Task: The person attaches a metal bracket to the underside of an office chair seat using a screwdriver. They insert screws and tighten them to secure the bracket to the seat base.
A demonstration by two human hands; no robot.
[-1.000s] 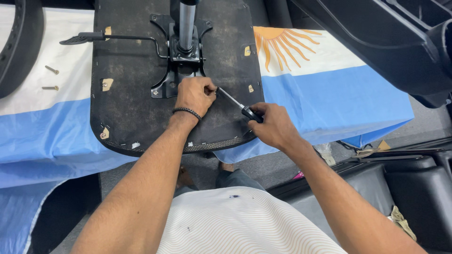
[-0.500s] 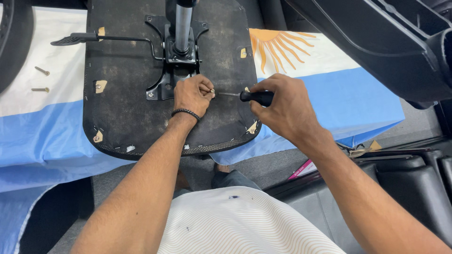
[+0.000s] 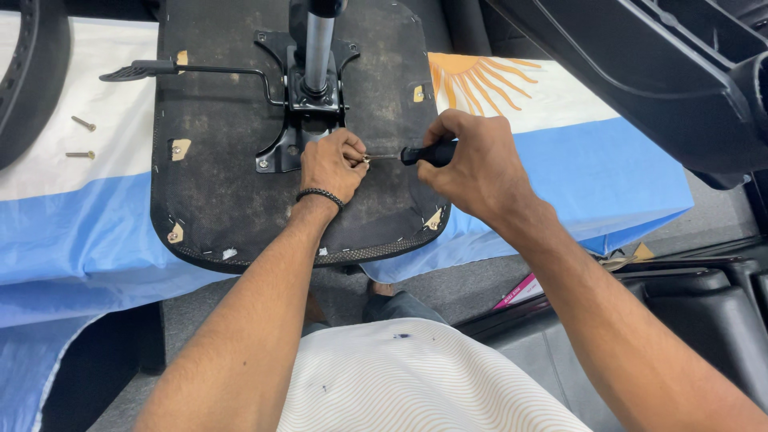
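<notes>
The left hand (image 3: pixel 334 164) is resting on the underside of an upturned chair seat (image 3: pixel 216 192), its fingers pinched closed around a small brass-coloured screw (image 3: pixel 366 158) that shows at the fingertips. A dark braided band is sitting around that wrist. The right hand (image 3: pixel 472 164) is closed around the black handle of a screwdriver (image 3: pixel 428 153), holding it nearly level so that the thin shaft is pointing left and its tip is meeting the screw between the left fingers. The two hands are lying close together, just right of the seat's middle.

Just beside the left hand, the black metal mounting plate (image 3: pixel 298 104) is sitting bolted to the seat, with a grey gas cylinder (image 3: pixel 318 48) standing up from its centre. A thin black lever (image 3: pixel 172 69) is running from the plate out to the left, ending in a flat paddle past the seat's edge. The seat's dark fabric is looking worn, with small tan patches near its corners.

The seat is lying on a counter draped with a cloth of light blue and white bands bearing a yellow sun (image 3: pixel 560 152). Two loose screws (image 3: pixel 82 138) are lying on the white band, well apart to the left. A large black plastic chair part (image 3: pixel 640 72) is filling the upper right. The person's white ribbed shirt (image 3: pixel 424 384) is showing at the bottom.
</notes>
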